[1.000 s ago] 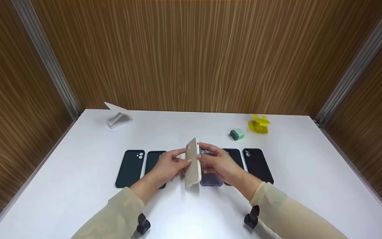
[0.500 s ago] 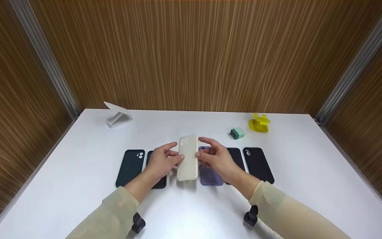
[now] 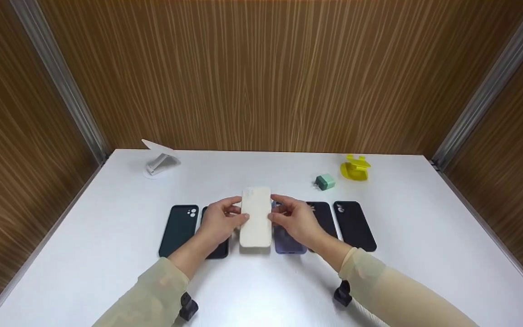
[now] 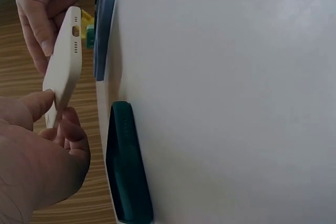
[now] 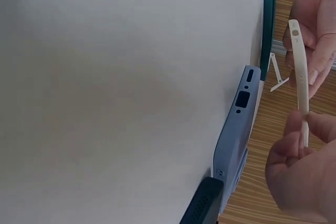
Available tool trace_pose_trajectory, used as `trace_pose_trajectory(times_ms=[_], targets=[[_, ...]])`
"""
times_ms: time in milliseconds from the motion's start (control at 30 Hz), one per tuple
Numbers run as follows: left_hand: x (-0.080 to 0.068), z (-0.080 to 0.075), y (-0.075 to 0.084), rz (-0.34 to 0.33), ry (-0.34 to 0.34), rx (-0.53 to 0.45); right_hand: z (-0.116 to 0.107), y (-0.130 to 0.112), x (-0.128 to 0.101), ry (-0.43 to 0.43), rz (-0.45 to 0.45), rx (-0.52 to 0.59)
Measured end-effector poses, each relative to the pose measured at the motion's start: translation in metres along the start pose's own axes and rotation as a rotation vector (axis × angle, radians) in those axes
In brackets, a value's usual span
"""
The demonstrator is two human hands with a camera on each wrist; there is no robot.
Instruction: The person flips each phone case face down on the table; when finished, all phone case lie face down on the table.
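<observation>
1. So the cream phone case (image 3: 256, 218) is up off the white table (image 3: 261, 290), right in the middle, held by both hands. Its back faces the head camera, with the camera cutout at the top left.
2. Left hand (image 3: 219, 222): pinching the case's left edge, thumb on the back.
3. Right hand (image 3: 298, 222): pinching the opposite edge, thumb toward the near side and index finger up near the top corner. So neither hand is free, both are gripping the same case.
4. Wrist cams show the case's bottom end pretty nicely, with a port hole and rows of little speaker holes.
5. Seen from the head, it hangs between two neighbours lying in a row: a dark case (image 3: 218, 250) partly hidden by the left hand, and a purple-blue case (image 3: 290, 243) partly covered by the right.
6. Outer left of the row is a dark green case (image 3: 177, 234). Over on the right there's a partly covered black case (image 3: 324, 218), then another black one (image 3: 356, 227) at the end.
7. Farther back: a white folding stand (image 3: 162, 163) on the left, plus a green charger plug (image 3: 325, 182) and a yellow stand (image 3: 355, 170) near each other on the right.
</observation>
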State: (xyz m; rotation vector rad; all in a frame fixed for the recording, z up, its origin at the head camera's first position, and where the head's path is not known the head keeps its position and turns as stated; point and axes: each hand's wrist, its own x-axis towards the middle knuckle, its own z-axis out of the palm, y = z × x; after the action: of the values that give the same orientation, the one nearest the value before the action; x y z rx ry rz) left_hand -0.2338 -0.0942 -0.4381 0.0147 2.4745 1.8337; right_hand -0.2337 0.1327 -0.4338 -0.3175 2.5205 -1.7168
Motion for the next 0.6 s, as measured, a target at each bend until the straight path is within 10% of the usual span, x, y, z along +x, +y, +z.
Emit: trace_pose_trajectory(times_ms=[600], targets=[[-0.002, 0.000, -0.014, 0.039, -0.034, 0.122, 0.009, 0.005, -0.001, -0.109, -0.069, -0.290]])
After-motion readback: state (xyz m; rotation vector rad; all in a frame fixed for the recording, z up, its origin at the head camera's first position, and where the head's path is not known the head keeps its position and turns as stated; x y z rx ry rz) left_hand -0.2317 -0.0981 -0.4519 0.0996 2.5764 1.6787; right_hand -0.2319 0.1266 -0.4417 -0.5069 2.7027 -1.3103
